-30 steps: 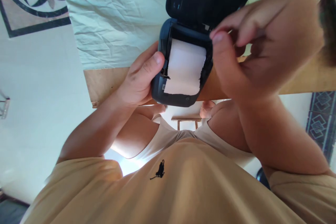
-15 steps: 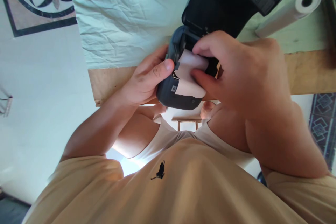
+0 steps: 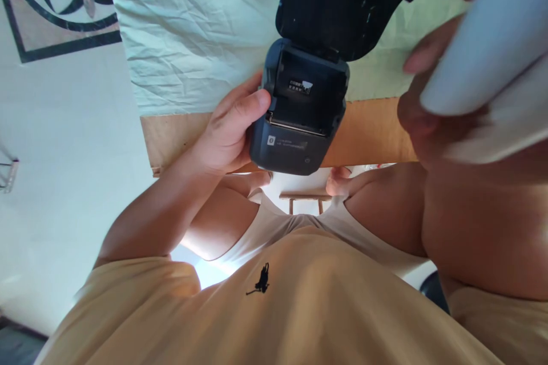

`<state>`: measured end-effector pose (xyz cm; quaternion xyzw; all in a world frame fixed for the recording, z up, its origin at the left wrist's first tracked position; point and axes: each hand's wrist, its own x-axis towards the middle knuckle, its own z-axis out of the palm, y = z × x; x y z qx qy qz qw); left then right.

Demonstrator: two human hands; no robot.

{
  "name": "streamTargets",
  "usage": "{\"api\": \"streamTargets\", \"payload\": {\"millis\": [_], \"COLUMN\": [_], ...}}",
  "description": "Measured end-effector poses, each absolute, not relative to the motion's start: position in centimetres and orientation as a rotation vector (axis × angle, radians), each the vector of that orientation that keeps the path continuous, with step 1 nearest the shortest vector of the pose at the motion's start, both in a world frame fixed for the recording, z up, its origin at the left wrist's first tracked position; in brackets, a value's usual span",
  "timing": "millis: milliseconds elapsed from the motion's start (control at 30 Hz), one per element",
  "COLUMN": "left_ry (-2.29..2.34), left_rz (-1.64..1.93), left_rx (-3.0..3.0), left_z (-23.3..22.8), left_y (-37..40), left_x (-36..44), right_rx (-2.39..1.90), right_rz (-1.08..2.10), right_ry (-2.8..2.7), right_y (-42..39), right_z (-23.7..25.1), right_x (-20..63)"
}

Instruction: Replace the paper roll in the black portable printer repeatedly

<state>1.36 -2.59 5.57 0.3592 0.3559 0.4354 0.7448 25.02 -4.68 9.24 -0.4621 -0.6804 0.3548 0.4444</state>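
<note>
My left hand [image 3: 233,128] grips the near left side of a small dark label printer [image 3: 282,154], thumb on top of its edge. The printer's black lid [image 3: 325,5] is swung fully back, and its paper bay [image 3: 308,100] shows bare inside, with a small white label on the bay floor. Off to the right, close to the camera, my right hand [image 3: 422,111] holds a white paper roll [image 3: 483,45], its fingers curled behind and under it. A loose sheet end hangs below the roll. Roll and hand are blurred and partly cut off by the frame edge.
Pale green cloth [image 3: 192,28] covers the table, with a bare wooden edge [image 3: 377,131] along the front. My legs are beneath that edge, near a small wooden stool [image 3: 303,196]. A patterned floor inlay [image 3: 64,0] lies at the upper left.
My right hand has drawn the white paper out of the printer and moved right and closer to the camera. The upright white roll no longer shows at its spot. My left hand keeps its grip.
</note>
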Motion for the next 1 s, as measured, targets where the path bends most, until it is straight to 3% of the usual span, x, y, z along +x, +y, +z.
{"api": "streamTargets", "payload": {"millis": [133, 233, 533, 833, 1000], "left_ry": [0.772, 0.774, 0.768, 0.84, 0.805], "left_rz": [0.943, 0.938, 0.924, 0.937, 0.91], "left_rx": [0.837, 0.846, 0.805, 0.811, 0.824], "left_z": [5.1, 5.1, 5.3, 5.6, 5.3], "left_y": [-2.6, -2.7, -2.7, -2.9, -2.9], "left_x": [1.6, 1.6, 1.3, 1.6, 1.3], "right_rx": [-1.04, -1.065, -1.47, -1.616, -1.404], "right_rz": [1.034, 0.906, 0.172, 0.243, 0.212], "right_ry": [-1.205, -1.086, -1.757, -1.902, -1.993], "right_y": [-3.1, -2.9, -2.9, -2.5, -3.0], "right_z": [8.1, 7.5, 6.2, 5.2, 5.3], "right_x": [24.5, 23.4, 24.6, 25.0, 24.9]}}
